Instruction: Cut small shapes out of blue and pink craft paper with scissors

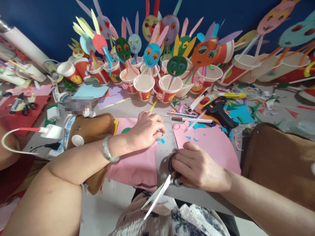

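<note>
My right hand (197, 170) has its grip closed through the black handles of the steel scissors (161, 191), blades slightly apart and pointing back toward me. My left hand (146, 129) rests curled, holding nothing, on the pink paper sheet (137, 164) lying on the grey surface (164, 147). To cut well, I'd judge I should turn the blades forward and keep the sheet pressed flat.

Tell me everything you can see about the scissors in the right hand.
The scissors have bright metal blades and dark, plastic-looking handle loops. The right hand grips the loops near the table's front edge, between two pink paper sheets. The blades are slightly parted and point down and left, toward the person's lap, past the grey table's edge and over patterned fabric. They are cutting nothing; no paper sits between the blades. Fingers hide much of the handles. Only the hand touches them.
</note>
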Demonstrator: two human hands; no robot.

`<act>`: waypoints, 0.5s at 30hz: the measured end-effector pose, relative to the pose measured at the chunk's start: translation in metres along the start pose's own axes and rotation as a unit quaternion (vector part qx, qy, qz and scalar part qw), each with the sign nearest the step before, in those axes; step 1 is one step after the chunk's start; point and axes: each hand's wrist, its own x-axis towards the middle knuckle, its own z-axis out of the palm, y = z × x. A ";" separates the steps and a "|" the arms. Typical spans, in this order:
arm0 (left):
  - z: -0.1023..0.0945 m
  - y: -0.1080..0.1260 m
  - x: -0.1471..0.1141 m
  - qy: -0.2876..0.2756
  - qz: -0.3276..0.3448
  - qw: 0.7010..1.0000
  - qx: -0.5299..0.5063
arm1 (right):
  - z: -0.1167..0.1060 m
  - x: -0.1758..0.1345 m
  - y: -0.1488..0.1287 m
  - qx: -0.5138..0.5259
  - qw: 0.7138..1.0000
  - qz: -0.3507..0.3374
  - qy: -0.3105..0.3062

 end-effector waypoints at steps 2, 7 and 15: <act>-0.001 0.002 0.000 -0.014 0.007 1.000 -0.003 | 0.000 0.000 0.000 -0.002 1.000 0.001 0.000; -0.005 0.008 0.001 -0.058 0.032 0.998 0.007 | 0.001 0.000 -0.001 0.000 1.000 0.000 0.001; -0.002 0.009 0.002 -0.069 0.083 0.993 0.044 | 0.001 0.001 -0.002 0.003 1.000 0.002 0.000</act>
